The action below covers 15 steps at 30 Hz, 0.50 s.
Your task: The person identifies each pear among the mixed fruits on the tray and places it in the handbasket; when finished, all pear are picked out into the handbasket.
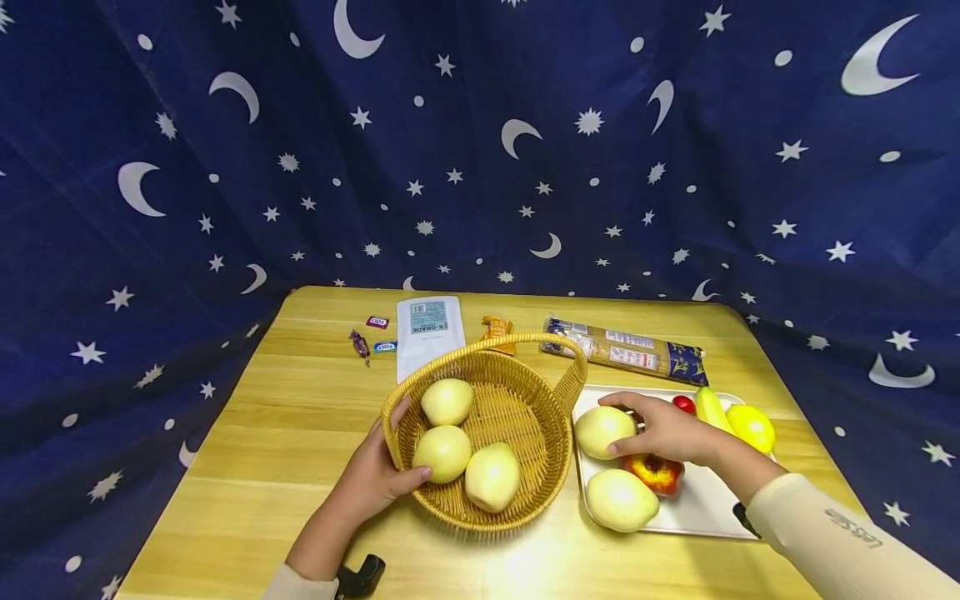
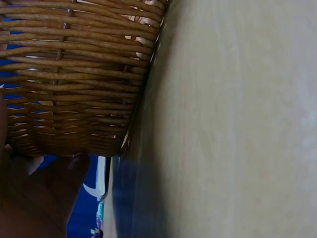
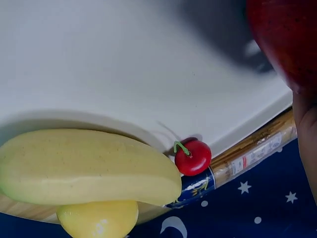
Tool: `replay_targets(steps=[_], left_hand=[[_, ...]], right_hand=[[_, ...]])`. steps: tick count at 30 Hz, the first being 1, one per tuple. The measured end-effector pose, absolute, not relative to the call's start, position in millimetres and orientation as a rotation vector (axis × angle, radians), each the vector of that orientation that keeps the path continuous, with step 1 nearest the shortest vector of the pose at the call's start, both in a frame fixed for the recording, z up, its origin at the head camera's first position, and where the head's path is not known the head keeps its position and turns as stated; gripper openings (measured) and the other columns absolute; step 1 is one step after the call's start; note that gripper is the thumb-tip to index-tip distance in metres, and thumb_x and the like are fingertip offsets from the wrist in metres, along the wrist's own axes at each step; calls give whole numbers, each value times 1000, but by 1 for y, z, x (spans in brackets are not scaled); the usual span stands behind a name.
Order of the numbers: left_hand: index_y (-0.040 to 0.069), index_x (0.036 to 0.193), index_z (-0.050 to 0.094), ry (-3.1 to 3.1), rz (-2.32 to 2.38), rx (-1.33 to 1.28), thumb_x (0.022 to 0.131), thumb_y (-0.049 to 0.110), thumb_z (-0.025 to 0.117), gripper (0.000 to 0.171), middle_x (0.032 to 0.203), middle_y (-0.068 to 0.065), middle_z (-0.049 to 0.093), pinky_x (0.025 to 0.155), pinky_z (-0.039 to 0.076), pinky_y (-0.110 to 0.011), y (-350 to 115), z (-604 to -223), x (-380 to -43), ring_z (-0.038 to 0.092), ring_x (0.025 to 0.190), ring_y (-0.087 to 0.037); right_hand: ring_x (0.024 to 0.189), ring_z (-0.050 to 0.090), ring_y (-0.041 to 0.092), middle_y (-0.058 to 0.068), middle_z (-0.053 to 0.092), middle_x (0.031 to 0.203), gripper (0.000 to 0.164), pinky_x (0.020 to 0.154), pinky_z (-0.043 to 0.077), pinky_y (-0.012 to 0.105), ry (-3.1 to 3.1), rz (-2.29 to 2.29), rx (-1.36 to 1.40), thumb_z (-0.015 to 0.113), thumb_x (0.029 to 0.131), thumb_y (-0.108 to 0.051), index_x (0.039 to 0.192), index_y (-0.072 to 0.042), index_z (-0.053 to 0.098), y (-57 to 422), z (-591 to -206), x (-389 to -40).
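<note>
A round wicker basket with a tall handle stands mid-table, holding three pale yellow pear-like fruits. My left hand grips the basket's left side, thumb over the near wall; the left wrist view shows the woven side close up. On the white tray, my right hand holds another pale yellow pear-like fruit between thumb and fingers. One more such fruit lies nearer the tray's front left corner. Beneath the right hand is a red-and-yellow apple, partly covered.
Farther right on the tray are a banana, a lemon and a cherry. Behind it lies a long noodle packet. A white pouch, an orange packet and small wrapped candies sit behind the basket.
</note>
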<state>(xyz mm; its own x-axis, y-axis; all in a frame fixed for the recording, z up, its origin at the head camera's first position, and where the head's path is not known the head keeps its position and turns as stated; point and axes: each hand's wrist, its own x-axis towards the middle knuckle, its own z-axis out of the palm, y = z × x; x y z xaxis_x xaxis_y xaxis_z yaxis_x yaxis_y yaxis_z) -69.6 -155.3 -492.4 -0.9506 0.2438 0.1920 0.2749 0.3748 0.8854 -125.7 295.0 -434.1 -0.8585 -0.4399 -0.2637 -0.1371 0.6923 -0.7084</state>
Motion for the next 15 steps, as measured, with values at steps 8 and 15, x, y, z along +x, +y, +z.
replay_targets(steps=[8,15], left_hand=[[15,155,22,-2572,-1713,-492,73,28,84,104,154,-8,28,106,34,-37,-155,-492,-70,35,136,-29],[15,155,22,-2588,-1689,-478,73,32,84,104,154,-7,28,105,35,-39,-155,-491,-69,35,136,-28]], right_hand=[[103,54,28,6,57,121,73,79,51,39,2559,-1035,-483,83,75,-37,137,-14,50,299,-410,-122],[98,57,32,12,57,116,64,76,54,40,2375,-1121,-533,82,78,-26,132,-13,51,300,-377,-110]])
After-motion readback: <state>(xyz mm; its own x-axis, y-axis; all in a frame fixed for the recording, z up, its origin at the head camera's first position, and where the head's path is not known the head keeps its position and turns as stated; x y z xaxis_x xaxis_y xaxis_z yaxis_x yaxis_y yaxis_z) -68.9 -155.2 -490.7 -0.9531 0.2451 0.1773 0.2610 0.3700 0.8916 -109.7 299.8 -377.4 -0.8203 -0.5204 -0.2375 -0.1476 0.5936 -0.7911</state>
